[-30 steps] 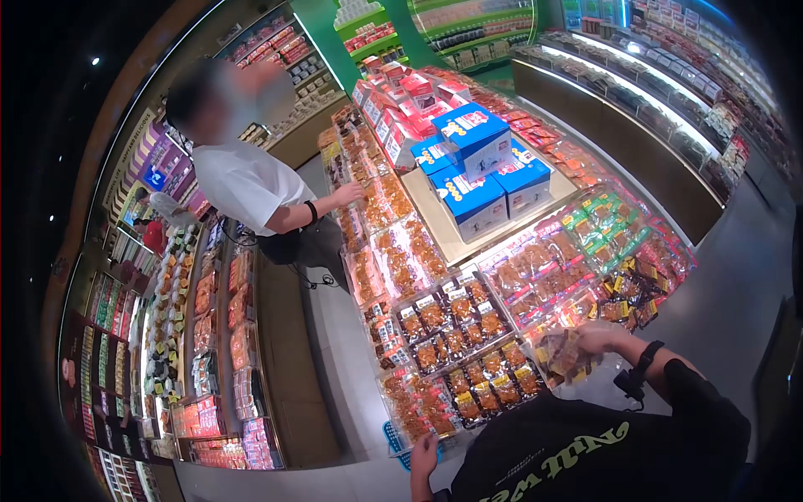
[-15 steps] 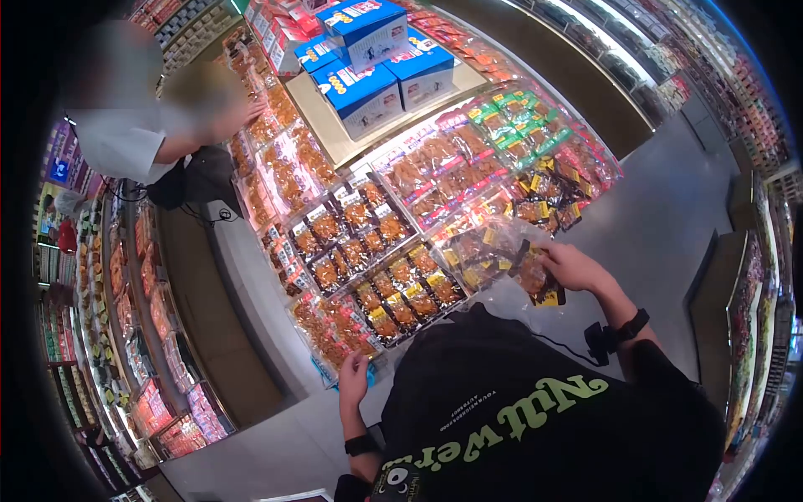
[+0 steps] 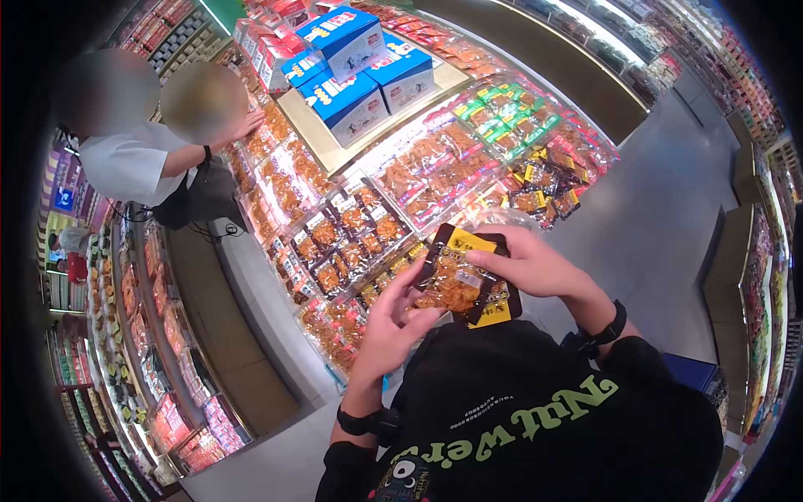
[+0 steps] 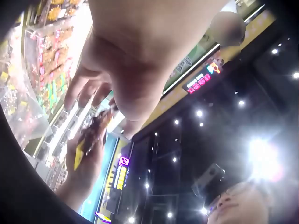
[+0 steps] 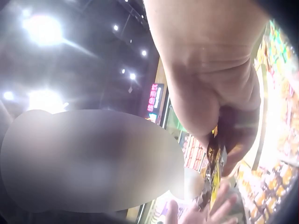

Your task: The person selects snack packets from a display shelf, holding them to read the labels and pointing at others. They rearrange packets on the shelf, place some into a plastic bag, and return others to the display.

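In front of the chest, my right hand (image 3: 535, 263) grips a small stack of black-and-yellow snack packets (image 3: 456, 284), thumb on the front one. Brown food shows through the front packet's clear window, and another packet sticks out behind and below it. The right wrist view shows the packets (image 5: 214, 172) edge-on between thumb and fingers. My left hand (image 3: 389, 322) is at the stack's left edge, fingers spread and loosely bent. In the left wrist view, that hand (image 4: 126, 79) has its fingertips close to the packets (image 4: 91, 135).
A display table carries rows of bagged snacks (image 3: 347, 230), green packs (image 3: 510, 117) and loose black-and-yellow packets (image 3: 548, 180). Blue boxes (image 3: 347, 105) stand stacked on a raised board (image 3: 322, 151). Across the table is a person in a white shirt (image 3: 125, 163). Shelves line both sides.
My right hand has lifted the packets from the table's near corner and brought them before the chest. My left hand has moved from the table's front edge up to them.
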`<act>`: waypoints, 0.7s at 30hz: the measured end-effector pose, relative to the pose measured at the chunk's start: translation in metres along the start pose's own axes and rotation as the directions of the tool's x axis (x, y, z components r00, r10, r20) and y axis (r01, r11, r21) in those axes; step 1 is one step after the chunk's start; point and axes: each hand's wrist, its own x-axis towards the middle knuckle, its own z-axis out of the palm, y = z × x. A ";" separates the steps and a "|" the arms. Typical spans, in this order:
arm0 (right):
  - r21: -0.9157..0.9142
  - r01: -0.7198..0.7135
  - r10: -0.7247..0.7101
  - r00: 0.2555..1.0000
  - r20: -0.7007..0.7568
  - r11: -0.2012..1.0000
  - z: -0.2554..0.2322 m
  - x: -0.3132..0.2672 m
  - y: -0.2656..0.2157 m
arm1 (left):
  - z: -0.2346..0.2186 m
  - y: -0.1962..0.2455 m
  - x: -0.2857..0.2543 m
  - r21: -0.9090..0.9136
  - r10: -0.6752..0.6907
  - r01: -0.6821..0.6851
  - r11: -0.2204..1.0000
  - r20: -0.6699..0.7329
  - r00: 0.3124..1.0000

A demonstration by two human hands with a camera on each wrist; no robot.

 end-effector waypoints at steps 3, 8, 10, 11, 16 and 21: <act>-0.039 0.077 -0.078 0.997 -0.017 0.996 0.016 0.012 -0.011 | 0.017 0.009 0.001 0.120 0.083 -0.068 0.990 -0.133 0.988; -0.105 0.101 -0.103 0.995 -0.011 0.989 0.024 0.020 -0.029 | 0.007 0.003 -0.007 0.354 0.438 -0.348 0.868 -0.217 0.872; 0.105 0.109 -0.110 0.994 0.001 0.988 0.029 0.023 -0.033 | 0.006 0.004 -0.012 0.388 0.490 -0.374 0.843 -0.264 0.831; 0.108 0.115 -0.117 0.993 0.005 0.987 0.031 0.025 -0.034 | 0.005 0.007 -0.014 0.394 0.494 -0.375 0.839 -0.264 0.828; 0.187 0.169 -0.180 0.983 0.045 0.968 0.039 0.033 -0.032 | 0.014 0.026 -0.024 0.414 0.425 -0.247 0.876 -0.422 0.801; 0.243 0.156 -0.185 0.977 0.104 0.958 0.040 0.038 -0.034 | 0.000 0.021 -0.034 0.376 0.437 -0.276 0.884 -0.459 0.774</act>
